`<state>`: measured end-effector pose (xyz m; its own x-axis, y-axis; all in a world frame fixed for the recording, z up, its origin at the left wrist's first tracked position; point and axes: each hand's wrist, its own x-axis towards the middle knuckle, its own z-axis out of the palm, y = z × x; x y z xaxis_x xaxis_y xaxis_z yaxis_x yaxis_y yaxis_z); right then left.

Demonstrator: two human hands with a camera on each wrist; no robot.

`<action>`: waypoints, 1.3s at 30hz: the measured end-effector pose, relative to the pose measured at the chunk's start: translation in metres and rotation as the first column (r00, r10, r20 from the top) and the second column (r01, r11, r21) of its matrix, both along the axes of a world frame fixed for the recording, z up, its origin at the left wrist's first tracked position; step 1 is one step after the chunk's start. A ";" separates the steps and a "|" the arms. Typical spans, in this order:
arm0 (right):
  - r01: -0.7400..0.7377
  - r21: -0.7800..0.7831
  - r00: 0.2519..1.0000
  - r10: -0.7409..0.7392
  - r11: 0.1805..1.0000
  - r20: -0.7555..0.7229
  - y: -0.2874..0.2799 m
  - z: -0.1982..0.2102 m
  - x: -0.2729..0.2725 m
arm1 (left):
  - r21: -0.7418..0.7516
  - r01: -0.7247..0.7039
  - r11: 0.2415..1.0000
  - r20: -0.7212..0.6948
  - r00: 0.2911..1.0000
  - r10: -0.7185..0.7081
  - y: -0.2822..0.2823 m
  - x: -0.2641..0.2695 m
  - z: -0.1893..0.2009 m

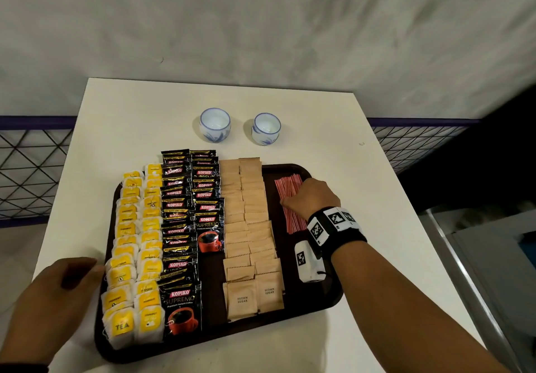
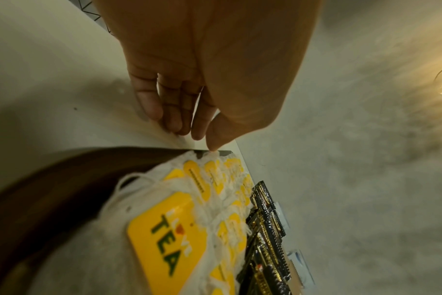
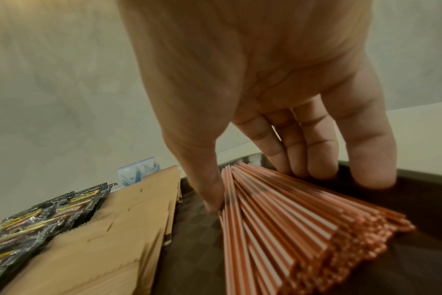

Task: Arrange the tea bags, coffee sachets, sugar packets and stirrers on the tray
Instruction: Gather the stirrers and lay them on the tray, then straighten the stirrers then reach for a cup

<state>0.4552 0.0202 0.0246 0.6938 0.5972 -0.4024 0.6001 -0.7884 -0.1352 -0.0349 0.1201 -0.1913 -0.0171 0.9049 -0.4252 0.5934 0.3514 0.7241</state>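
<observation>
A dark brown tray [image 1: 322, 297] lies on the white table. On it, from left to right, are yellow-tagged tea bags [image 1: 136, 256], black coffee sachets [image 1: 185, 227], brown sugar packets [image 1: 249, 227] and red-and-white stirrers [image 1: 290, 192], the first three in two columns each. My right hand [image 1: 301, 198] rests over the stirrer bundle. In the right wrist view the right hand [image 3: 260, 185] has its thumb against the left side of the stirrers [image 3: 290, 229] and straight fingers at their far right. My left hand [image 1: 87, 271] hovers relaxed beside the tray's left edge and holds nothing.
Two small blue-and-white cups [image 1: 215, 124] [image 1: 266, 128] stand on the table [image 1: 145, 117] behind the tray. Dark mesh railings run along both sides of the table. A grey metal unit [image 1: 478, 256] is close on the right.
</observation>
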 end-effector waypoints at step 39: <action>0.093 0.269 0.986 -0.052 0.959 -0.156 -0.108 -0.020 0.059 | -0.020 0.089 0.996 0.181 0.980 -0.084 -0.025 0.105 0.150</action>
<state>0.5141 -0.0875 0.0042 0.6857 0.6488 -0.3301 0.5003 -0.7494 -0.4337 0.0698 0.0949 -0.0417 0.1400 0.8875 -0.4390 0.4835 0.3256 0.8125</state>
